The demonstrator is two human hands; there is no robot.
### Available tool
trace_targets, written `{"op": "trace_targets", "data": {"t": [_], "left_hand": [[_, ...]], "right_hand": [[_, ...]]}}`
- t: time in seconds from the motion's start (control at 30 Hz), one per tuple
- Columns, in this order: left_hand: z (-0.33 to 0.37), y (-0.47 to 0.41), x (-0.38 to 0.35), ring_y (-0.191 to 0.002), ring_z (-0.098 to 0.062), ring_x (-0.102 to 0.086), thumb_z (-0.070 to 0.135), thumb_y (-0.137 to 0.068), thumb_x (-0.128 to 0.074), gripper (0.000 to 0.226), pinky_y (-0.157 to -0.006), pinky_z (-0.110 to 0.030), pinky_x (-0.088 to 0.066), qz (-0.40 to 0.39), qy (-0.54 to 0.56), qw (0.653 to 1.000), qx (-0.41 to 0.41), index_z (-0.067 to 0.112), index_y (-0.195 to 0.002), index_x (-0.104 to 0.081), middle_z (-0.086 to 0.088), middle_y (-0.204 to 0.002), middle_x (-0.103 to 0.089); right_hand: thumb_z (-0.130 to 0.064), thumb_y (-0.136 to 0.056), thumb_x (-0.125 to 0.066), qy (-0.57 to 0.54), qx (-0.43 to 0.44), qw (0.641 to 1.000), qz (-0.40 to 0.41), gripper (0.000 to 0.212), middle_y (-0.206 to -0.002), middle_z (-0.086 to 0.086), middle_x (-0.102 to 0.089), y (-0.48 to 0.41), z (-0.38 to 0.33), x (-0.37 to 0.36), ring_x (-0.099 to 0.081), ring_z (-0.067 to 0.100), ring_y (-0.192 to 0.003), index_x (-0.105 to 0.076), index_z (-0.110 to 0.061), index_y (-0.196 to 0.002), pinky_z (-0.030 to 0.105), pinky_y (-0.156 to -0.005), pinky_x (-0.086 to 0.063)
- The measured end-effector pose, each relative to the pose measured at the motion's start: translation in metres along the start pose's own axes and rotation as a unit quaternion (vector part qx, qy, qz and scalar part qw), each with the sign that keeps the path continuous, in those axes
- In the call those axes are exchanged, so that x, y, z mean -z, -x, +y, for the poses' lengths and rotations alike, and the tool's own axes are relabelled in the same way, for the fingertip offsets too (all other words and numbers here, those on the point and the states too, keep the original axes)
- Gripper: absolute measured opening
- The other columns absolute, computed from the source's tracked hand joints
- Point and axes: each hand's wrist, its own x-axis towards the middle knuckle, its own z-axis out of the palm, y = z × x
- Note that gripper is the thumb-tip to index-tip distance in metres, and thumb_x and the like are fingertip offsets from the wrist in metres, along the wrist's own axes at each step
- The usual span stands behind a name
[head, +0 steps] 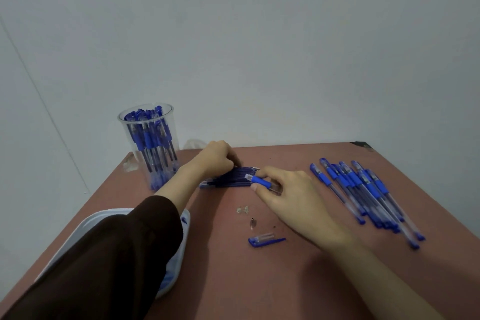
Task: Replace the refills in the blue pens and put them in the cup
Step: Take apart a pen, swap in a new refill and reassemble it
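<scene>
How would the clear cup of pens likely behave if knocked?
The cup is tall and narrow, so a knock near the rim would probably tip it. It is packed with pens, so it likely feels fairly heavy. It stands near the table corner, so it might fall off.

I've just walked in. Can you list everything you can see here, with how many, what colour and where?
cup: one, clear, far left corner of the table
pens in the cup: many, blue, standing upright
refills: a bundle, too many to count, dark blue, mid-table
pen barrel: one, clear with blue grip, in the right hand
loose pens: about ten, blue, piled at the right
pen cap: one, blue, near middle
metal tip: one, silvery, above the cap
whitish bits: a few, mid-table
pale tray: one, white-blue, under the left arm
table: one, reddish-brown
left hand: on the refills, dark brown sleeve
right hand: pinching the barrel
</scene>
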Motion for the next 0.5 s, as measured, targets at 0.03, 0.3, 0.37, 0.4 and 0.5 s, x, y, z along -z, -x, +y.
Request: {"op": "trace_targets", "data": {"t": [0.03, 0.3, 0.37, 0.4, 0.5], "left_hand": [[0.000, 0.001, 0.000, -0.094, -0.015, -0.063, -0.007, -0.078, -0.043, 0.040, -0.081, -0.019, -0.046, -0.003, 0.007, 1.000, 0.004, 0.009, -0.097, -0.074, -0.006, -0.102, -0.072], [-0.004, 0.009, 0.006, -0.103, -0.022, -0.062, -0.010, -0.076, -0.038, 0.048, -0.092, -0.030, -0.049, -0.013, 0.021, 1.000, 0.014, 0.008, -0.106, -0.070, -0.011, -0.108, -0.069], [-0.003, 0.013, 0.007, -0.105, -0.022, -0.061, -0.010, -0.075, -0.037, 0.050, -0.092, -0.030, -0.049, -0.011, 0.019, 1.000, 0.010, 0.008, -0.109, -0.069, -0.011, -0.111, -0.068], [-0.003, 0.015, 0.008, -0.105, -0.022, -0.061, -0.010, -0.076, -0.037, 0.050, -0.090, -0.028, -0.049, -0.010, 0.015, 1.000, 0.009, 0.008, -0.110, -0.068, -0.011, -0.112, -0.067], [-0.003, 0.021, 0.009, -0.107, -0.022, -0.059, -0.008, -0.079, -0.038, 0.049, -0.086, -0.023, -0.045, -0.012, 0.005, 1.000, 0.011, 0.010, -0.114, -0.067, -0.011, -0.116, -0.065]], "right_hand": [[-0.046, -0.084, -0.056, -0.002, -0.002, 1.000, 0.000, 0.011, -0.062, -0.010, -0.059, 0.000, 0.000, 0.000, -0.056, 0.008, -0.061, -0.058, -0.039, -0.093, 0.038, -0.060, -0.052], [-0.043, -0.085, -0.059, -0.002, -0.013, 1.000, -0.001, 0.009, -0.057, -0.009, -0.056, 0.001, 0.000, 0.003, -0.055, 0.008, -0.060, -0.063, -0.037, -0.090, 0.034, -0.057, -0.049], [-0.042, -0.084, -0.060, -0.002, -0.015, 1.000, 0.001, 0.008, -0.056, -0.009, -0.055, 0.000, 0.000, 0.003, -0.054, 0.008, -0.059, -0.063, -0.036, -0.089, 0.033, -0.057, -0.047], [-0.041, -0.085, -0.061, -0.003, -0.015, 1.000, 0.000, 0.008, -0.056, -0.008, -0.055, 0.000, 0.000, 0.003, -0.053, 0.008, -0.058, -0.064, -0.035, -0.088, 0.033, -0.057, -0.047], [-0.040, -0.085, -0.061, -0.002, -0.014, 1.000, -0.006, 0.007, -0.057, -0.007, -0.057, 0.001, -0.002, 0.004, -0.054, 0.008, -0.059, -0.064, -0.034, -0.087, 0.033, -0.059, -0.048]]}}
